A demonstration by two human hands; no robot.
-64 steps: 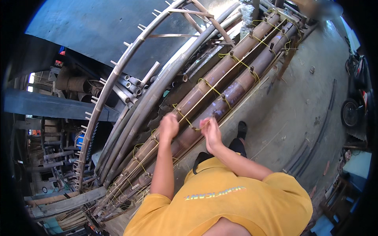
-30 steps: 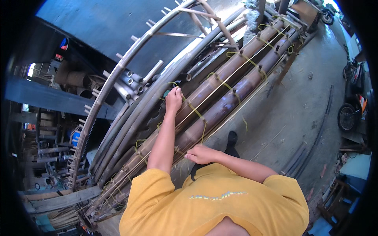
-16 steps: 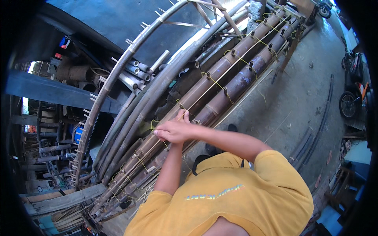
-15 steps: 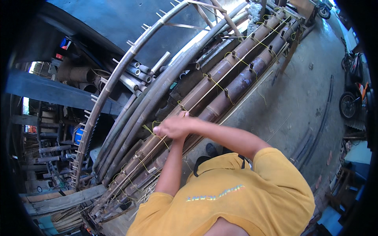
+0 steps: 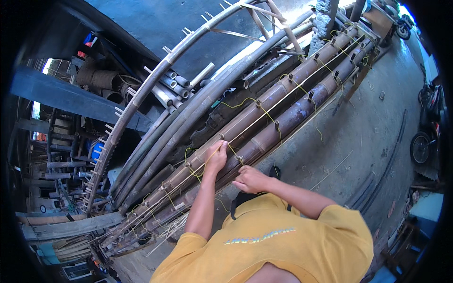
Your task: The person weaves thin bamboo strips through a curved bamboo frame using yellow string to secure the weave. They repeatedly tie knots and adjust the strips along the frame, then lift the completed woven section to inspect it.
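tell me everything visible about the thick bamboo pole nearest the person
The near bamboo pole is long, brown and ringed with joints, with purplish patches. It lies slantwise alongside a second pole. Dark pegs stand along it, with yellow cord running to some. The right hand is close to its near edge; contact is unclear.

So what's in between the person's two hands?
In the head view, yellow string and what looks like a short peg lie between the left hand and the right hand, over a brown pole.

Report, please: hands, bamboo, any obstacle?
Left hand at far bamboo pole, right hand fisted by near bamboo pole. Yellow cord spans both poles. Pegs protrude nearby.
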